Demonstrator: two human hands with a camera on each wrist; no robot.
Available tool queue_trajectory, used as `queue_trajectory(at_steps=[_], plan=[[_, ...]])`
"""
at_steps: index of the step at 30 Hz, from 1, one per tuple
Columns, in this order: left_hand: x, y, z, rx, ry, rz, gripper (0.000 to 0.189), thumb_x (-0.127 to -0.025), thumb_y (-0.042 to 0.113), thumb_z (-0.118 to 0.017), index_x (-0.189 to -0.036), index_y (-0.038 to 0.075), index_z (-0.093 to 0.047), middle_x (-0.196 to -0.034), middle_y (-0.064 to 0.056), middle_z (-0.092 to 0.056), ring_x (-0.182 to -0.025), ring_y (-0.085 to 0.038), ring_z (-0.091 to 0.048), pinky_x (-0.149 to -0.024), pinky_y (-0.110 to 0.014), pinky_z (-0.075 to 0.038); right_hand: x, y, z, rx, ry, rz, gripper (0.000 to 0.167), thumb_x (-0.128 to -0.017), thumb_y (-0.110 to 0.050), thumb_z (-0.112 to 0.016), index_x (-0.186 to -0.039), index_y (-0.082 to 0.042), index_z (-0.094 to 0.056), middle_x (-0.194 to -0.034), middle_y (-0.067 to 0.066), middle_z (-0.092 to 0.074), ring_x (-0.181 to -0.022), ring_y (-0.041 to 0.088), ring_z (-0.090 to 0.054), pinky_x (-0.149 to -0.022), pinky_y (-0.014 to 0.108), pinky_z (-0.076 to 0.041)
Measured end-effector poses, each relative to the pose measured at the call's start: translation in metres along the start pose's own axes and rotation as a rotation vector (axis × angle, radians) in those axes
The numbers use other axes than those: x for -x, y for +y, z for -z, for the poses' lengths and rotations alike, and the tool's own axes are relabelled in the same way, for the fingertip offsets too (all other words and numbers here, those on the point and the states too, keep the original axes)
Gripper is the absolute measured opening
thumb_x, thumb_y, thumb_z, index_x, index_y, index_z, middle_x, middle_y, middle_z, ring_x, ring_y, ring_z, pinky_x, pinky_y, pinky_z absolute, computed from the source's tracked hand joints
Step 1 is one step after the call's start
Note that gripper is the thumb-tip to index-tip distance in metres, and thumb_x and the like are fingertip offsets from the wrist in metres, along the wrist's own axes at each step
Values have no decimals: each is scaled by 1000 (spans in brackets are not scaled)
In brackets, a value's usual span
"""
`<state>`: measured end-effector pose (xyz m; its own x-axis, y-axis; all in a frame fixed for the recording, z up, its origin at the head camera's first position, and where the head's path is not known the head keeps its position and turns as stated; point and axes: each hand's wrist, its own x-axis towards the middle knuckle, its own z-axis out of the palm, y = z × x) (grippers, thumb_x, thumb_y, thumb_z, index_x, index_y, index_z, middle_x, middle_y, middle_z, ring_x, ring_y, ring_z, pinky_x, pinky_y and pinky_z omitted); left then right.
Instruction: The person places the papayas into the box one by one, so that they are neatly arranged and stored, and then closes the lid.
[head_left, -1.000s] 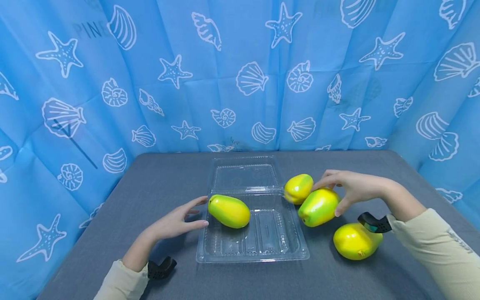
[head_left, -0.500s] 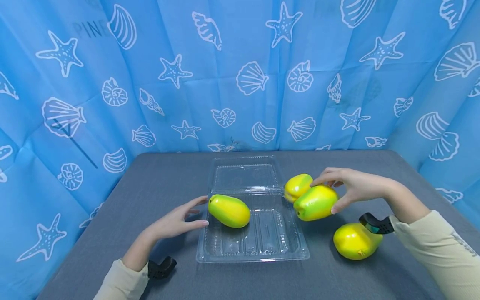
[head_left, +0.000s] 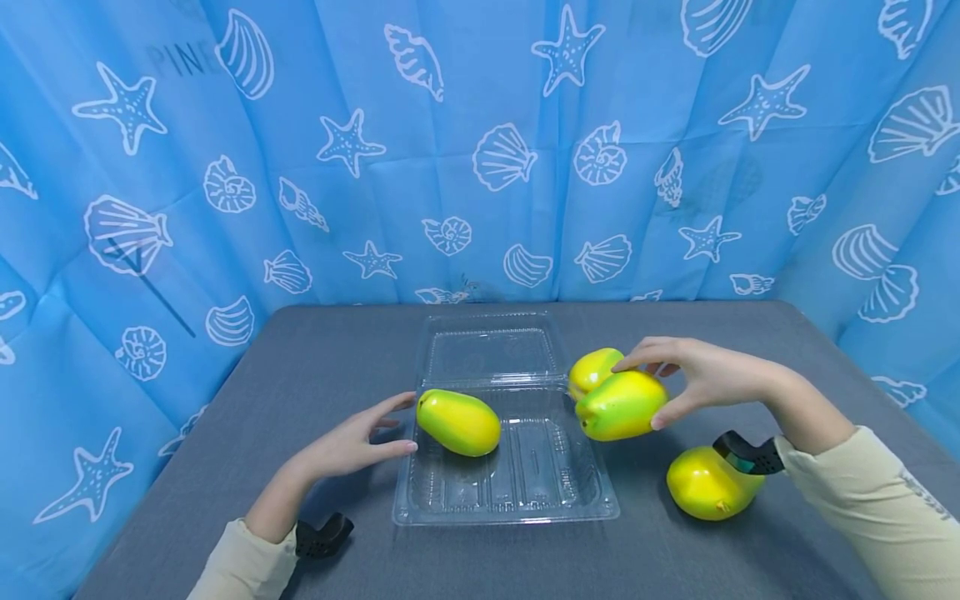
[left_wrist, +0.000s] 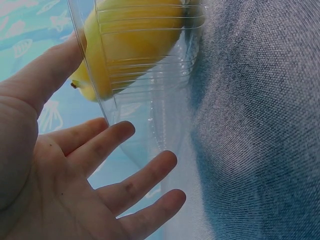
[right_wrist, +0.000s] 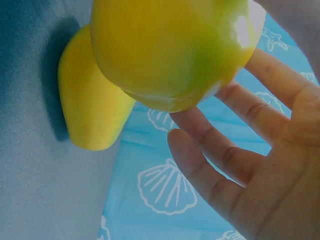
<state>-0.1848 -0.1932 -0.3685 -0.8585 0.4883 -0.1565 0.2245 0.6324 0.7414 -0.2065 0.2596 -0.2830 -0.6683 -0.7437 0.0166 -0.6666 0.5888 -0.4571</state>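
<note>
Blue curtain (head_left: 450, 150) with white starfish and shell prints behind, gray cloth-covered table (head_left: 337, 358) in front. Clear plastic clamshell container (head_left: 506, 520) lies on it, lid (head_left: 487, 350) folded open at the back. One papaya (head_left: 458, 422), yellow-green, rests inside the container, left half. Left hand (head_left: 356, 437) at the container's left wall, fingers spread and relaxed, gripping nothing. Right hand (head_left: 686, 375), well apart from the left, pinches the held papaya (head_left: 622, 406) between thumb and fingers, just right of the container; looks raised off the table. Rear papaya (head_left: 594, 371) sits near the container's back right corner, partly hidden by the held one. Front papaya (head_left: 708, 485) lies farther right of the container, below the right wrist. Light sleeves (head_left: 862, 500), black wrist devices (head_left: 322, 536) on both arms.
</note>
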Motion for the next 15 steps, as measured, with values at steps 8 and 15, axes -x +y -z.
queue_trajectory(at_steps=[8, 15], plan=[[0, -1, 0, 10, -3, 4, 75, -89, 42, -59, -149, 14, -23, -153, -16, -28, -131, -42, -40, -108, -58, -34, -3, -3, -4, -18, 8, 8, 60, -74, -37, -77, -124, -12, -56, -109, -4, -56, -94, -1, -51, -83, 32, -54], [0, -1, 0, 10, -3, -1, 75, -89, 42, -59, -149, 13, -23, -153, -17, -28, -131, -43, -40, -108, -58, -34, -7, -5, -8, -12, 17, 30, 58, -75, -37, -77, -124, -14, -56, -108, -5, -57, -93, 0, -51, -82, 25, -53]])
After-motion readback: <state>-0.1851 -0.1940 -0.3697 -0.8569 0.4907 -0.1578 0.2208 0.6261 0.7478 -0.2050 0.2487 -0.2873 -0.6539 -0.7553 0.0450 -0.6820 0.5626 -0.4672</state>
